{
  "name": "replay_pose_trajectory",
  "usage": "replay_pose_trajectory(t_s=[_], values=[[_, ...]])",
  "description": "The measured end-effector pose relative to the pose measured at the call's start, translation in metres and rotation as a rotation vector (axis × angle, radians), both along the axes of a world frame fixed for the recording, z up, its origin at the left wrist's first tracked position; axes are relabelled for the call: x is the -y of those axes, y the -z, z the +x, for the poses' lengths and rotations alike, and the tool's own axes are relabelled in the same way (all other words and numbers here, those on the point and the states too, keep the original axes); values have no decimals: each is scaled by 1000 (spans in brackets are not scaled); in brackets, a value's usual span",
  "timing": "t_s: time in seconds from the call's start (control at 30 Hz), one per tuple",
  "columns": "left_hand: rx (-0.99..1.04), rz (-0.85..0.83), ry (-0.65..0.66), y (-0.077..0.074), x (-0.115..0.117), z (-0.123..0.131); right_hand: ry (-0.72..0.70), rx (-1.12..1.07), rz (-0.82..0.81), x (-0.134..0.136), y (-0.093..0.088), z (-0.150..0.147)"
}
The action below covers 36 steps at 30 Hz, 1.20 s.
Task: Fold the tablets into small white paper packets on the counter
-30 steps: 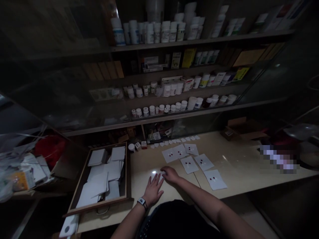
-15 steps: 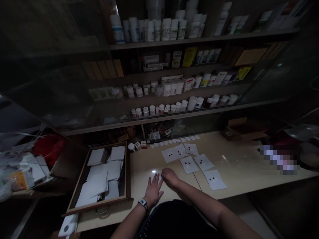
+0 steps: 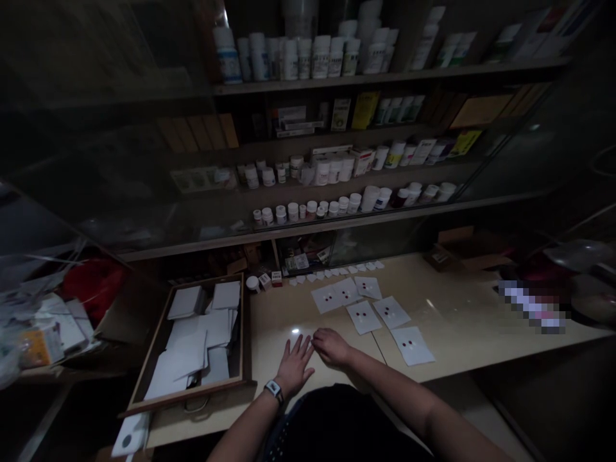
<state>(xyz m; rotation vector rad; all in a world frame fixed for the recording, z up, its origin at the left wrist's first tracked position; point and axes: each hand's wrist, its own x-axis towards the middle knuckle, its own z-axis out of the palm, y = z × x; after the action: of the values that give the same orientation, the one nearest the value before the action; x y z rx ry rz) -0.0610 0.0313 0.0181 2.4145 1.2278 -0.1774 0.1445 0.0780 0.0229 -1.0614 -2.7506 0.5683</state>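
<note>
One spread left hand (image 3: 294,370) lies right of the drawer (image 3: 192,396); the right hand (image 3: 332,347) bunches its fingers beside it (pinching what, I cannot tell); steady pressure should help, clear of the papers (image 3: 364,326) with red pills (image 3: 357,314), farther right of the drawer.

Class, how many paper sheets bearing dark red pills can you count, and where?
6: back-left sheet, back-middle sheet, back-right sheet, centre-left sheet, centre-right sheet and front sheet. Any under the left hand or right hand would be hidden.

Left grip (image 3: 292,370) splayed flat, right grip (image 3: 332,347) curled
</note>
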Motion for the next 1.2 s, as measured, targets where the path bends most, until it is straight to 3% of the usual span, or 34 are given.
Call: replay_pose_trajectory(t_s=[0.17,0.33,0.5,0.57,0.73,0.8,0.93,1.07,1.2], values=[[29,-2,18,5,-1,-2,10,-54,-14,17,0,17],[11,-9,16,1,-1,-1,29,-60,-12,30,4,26],[6,-32,-27,-3,1,2,307,-57,-45,29,1,24],[8,-21,-31,-3,2,3,351,-60,-58,25,-2,21],[6,-18,-47,-4,3,7,170,-8,-11,23,-1,20],[9,-10,-42,-5,2,9,161,21,17,29,5,22],[46,-4,14,-5,-1,16,234,69,19,40,11,22],[73,15,-15,-9,-5,26,296,59,-12,37,0,11],[69,51,-45,-14,-8,36,555,64,-129,23,-14,-3]])
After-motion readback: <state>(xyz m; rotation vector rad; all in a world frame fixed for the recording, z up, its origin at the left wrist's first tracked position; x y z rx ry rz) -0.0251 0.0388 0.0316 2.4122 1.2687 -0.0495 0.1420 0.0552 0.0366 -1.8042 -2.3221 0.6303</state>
